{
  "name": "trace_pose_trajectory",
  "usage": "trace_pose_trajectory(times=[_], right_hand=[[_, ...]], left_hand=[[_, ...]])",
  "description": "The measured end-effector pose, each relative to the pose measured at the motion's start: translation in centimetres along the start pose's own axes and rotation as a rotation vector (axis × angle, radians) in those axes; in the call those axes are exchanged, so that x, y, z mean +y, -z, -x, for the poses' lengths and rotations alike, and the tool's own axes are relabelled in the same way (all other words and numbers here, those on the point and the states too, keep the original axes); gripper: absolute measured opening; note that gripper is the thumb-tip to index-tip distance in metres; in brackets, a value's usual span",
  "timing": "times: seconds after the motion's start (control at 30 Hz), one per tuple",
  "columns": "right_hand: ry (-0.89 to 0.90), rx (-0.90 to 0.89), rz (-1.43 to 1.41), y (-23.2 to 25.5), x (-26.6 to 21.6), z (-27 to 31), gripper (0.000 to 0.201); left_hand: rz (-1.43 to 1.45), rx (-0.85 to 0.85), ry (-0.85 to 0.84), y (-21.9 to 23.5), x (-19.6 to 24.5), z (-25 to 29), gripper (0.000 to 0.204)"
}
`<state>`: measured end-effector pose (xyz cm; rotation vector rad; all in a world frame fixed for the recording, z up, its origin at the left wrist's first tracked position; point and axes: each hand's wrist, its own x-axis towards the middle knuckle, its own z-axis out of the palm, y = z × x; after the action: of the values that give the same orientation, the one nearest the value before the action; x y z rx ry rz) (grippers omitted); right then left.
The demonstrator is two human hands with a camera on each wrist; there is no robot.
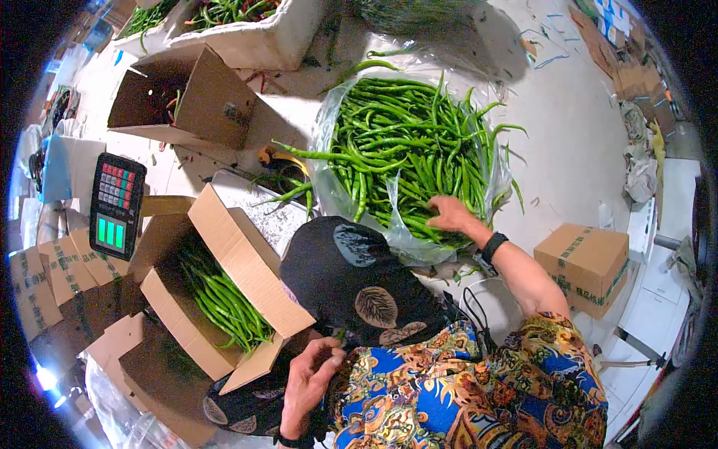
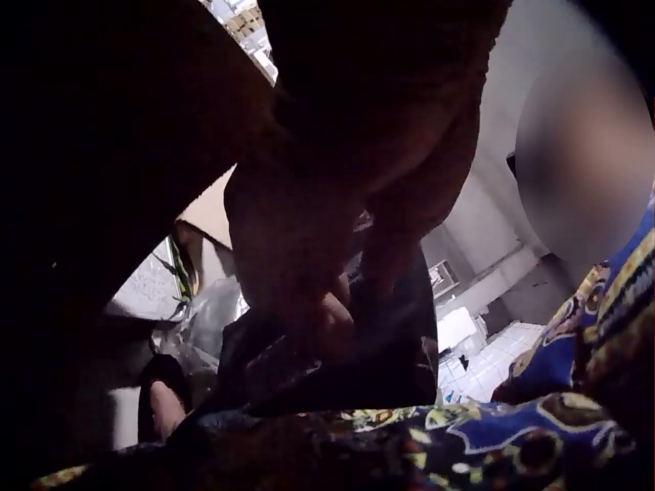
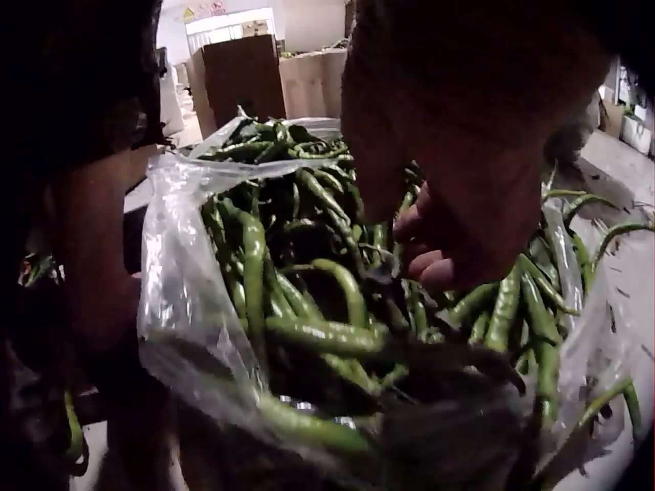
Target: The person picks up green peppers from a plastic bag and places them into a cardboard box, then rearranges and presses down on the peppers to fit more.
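Note:
Long green chili peppers (image 1: 404,127) fill a large clear plastic bag (image 1: 326,127) on the floor. My right hand (image 1: 455,215) reaches into the bag's near right side, over the peppers. In the right wrist view, bent fingertips (image 3: 435,268) touch the peppers, with a gap between thumb and fingers. My left hand (image 1: 308,378) is in front of the body, close beside a dark leaf-print cloth (image 1: 359,288). Its fingers are curled toward the thumb; whether they pinch something small I cannot tell, as the left wrist view is very dark.
An open cardboard box (image 1: 224,243) left of the body holds chili peppers lying side by side. Behind it stand a scale display (image 1: 116,206), another open carton (image 1: 213,101) and a white foam box (image 1: 262,41). A closed carton (image 1: 583,262) sits at right.

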<state>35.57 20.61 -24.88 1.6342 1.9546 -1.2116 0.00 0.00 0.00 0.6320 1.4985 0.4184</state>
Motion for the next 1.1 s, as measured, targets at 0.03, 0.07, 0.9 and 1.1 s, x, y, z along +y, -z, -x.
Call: trace_pose_trajectory(times=[0.03,0.07,0.9,1.1], right_hand=[[0.002,-0.088,0.048,-1.4,0.1,-0.6,0.072],[0.074,-0.124,0.084,-3.1,0.5,-1.0,0.072],[0.196,0.100,0.269,-4.7,-4.0,1.1,0.029],[0.189,0.433,0.269,-2.8,2.0,-1.1,0.027]], left_hand=[[-0.024,0.016,-0.008,0.1,-0.5,-0.2,0.028],[-0.046,0.036,-0.016,0.1,-1.0,-0.3,0.026],[-0.297,0.295,-0.158,-2.4,-2.8,-2.7,0.022],[-0.310,0.287,-0.207,-1.9,-4.4,-3.0,0.021]])
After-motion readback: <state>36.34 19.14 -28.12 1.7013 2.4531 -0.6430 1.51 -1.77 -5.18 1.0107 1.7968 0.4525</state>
